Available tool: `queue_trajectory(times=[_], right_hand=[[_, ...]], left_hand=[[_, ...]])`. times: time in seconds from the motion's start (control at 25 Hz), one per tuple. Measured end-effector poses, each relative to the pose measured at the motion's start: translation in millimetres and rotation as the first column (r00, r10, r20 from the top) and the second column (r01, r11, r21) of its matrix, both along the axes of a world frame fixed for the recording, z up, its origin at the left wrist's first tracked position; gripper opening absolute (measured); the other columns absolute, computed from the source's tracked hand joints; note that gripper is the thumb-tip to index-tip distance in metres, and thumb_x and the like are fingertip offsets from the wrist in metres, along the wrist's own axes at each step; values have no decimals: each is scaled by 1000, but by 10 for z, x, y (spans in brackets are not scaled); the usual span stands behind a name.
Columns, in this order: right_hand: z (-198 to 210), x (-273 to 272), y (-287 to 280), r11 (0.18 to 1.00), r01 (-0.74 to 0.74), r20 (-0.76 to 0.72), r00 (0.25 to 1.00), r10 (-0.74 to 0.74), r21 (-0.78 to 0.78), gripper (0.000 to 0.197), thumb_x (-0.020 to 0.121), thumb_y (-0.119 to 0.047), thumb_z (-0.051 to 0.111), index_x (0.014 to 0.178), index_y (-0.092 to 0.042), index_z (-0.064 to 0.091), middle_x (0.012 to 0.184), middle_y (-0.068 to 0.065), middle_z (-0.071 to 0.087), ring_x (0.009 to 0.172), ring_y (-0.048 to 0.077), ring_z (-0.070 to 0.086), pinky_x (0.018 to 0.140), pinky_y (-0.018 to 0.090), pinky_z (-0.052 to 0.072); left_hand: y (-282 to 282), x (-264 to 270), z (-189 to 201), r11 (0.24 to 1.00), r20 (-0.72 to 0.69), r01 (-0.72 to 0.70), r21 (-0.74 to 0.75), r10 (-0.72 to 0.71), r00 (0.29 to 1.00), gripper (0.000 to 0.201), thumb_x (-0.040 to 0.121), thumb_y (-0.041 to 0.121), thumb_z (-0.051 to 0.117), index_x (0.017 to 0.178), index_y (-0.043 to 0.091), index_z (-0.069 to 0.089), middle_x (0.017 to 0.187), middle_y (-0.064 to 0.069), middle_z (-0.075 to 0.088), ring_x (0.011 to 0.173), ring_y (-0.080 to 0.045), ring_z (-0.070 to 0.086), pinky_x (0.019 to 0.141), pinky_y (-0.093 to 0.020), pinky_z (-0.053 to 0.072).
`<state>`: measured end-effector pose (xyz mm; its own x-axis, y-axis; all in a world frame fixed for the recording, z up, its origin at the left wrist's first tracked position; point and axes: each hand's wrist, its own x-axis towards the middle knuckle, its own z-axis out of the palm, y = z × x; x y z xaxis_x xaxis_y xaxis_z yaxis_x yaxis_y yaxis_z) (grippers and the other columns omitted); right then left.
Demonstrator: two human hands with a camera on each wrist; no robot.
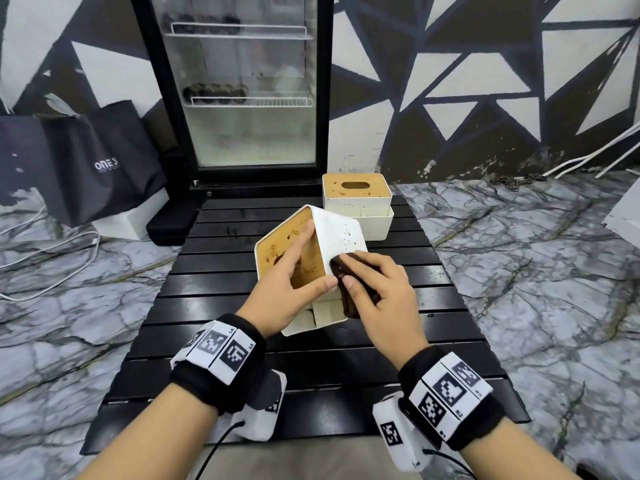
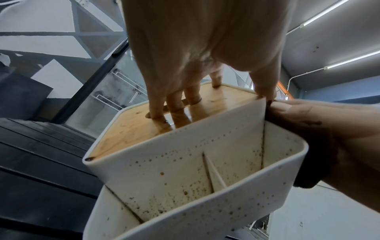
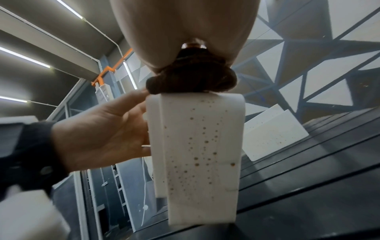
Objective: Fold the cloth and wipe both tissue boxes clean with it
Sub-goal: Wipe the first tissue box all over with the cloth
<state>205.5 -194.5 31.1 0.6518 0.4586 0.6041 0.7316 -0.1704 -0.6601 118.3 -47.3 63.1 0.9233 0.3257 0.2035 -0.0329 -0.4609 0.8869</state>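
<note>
over the middle of the black slatted table, my left hand grips the tilted near tissue box by its wooden lid; my right hand clasps the folded cloth. i press flat, stroking along the speckled wall.

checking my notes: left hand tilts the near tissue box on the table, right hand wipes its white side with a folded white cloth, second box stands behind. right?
One thing is off: the cloth is dark brown, not white, as the head view shows. The rest holds: the left hand tilts the near tissue box on the table, the right hand wipes its white side, and the second box stands behind.
</note>
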Motion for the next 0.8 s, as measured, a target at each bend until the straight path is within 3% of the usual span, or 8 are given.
queue_trajectory(times=[0.12, 0.24, 0.36, 0.64, 0.8], right_hand=[[61, 29, 43, 999, -38, 32, 999, 38, -10, 31, 88, -33, 52, 117, -30, 61, 114, -11, 53, 103, 16, 47, 94, 2, 25], [52, 102, 64, 1000, -16, -27, 1000, 16, -2, 30, 87, -31, 53, 116, -32, 60, 115, -7, 55, 106, 18, 48, 94, 2, 26], [-28, 40, 24, 1000, 7, -4, 1000, -7, 1, 33, 87, -38, 48, 117, -32, 59, 116, -8, 55, 107, 17, 47, 95, 3, 25], [31, 101, 97, 1000, 2, 3, 1000, -2, -22, 30, 87, -30, 54, 116, -31, 61, 113, -9, 54, 103, 16, 46, 93, 1, 24], [-65, 84, 20, 998, 48, -36, 998, -49, -34, 31, 86, -28, 53, 116, -32, 61, 113, -13, 52, 105, 16, 45, 93, 0, 22]], left_hand=[[11, 10, 4, 1000, 0, 24, 2, -24, 1000, 82, 82, 35, 65, 147, 41, 15, 145, 25, 29, 137, -2, 30, 113, -24, 28], [30, 14, 1, 1000, -7, 18, -20, -19, 1000, 86, 76, 45, 64, 147, 43, 15, 148, 17, 32, 136, -4, 33, 114, -33, 30], [58, 7, -29, 999, 0, 14, -32, -14, 1000, 84, 79, 46, 67, 144, 49, 14, 148, 16, 33, 135, -4, 34, 114, -35, 31], [65, 5, -50, 998, 12, -16, -62, 17, 1000, 78, 77, 45, 64, 133, 65, 13, 148, 8, 37, 134, -11, 37, 112, -40, 34], [85, -13, -72, 996, 14, -40, -84, 41, 999, 82, 72, 54, 62, 135, 66, 10, 148, 14, 34, 132, -12, 40, 108, -43, 39]])
